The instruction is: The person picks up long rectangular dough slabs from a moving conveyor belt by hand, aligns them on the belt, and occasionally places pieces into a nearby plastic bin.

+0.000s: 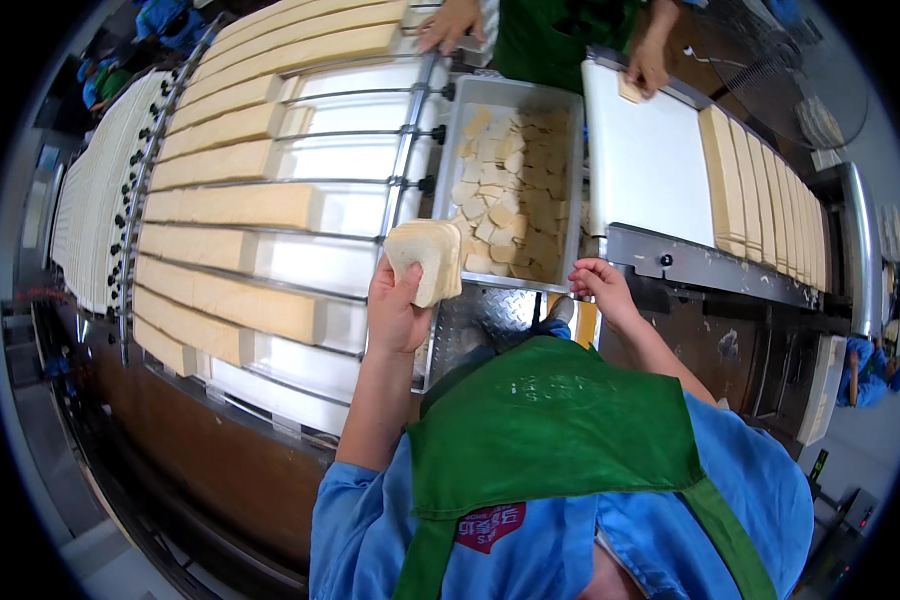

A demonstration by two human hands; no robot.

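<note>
My left hand [398, 308] grips a short stack of pale bread slices [422, 262], held upright at the near left corner of the grey bin, thumb across the front slice. My right hand [604, 287] hovers at the bin's near right corner, its fingers curled together and no thing visible in them. Between the hands and beyond them lies the grey bin [452, 140], with many loose bread slices and pieces [500, 200] in it. To the left, long rows of sliced loaves [235, 205] lie in lanes on a white conveyor [355, 155].
Metal rails [406, 135] with black knobs edge the left conveyor. A right-hand white belt [650, 160] carries more loaf rows [760, 195] behind a metal side plate [670, 255]. Across the bin stands a co-worker in a green apron [560, 40], one hand [650, 65] on a slice.
</note>
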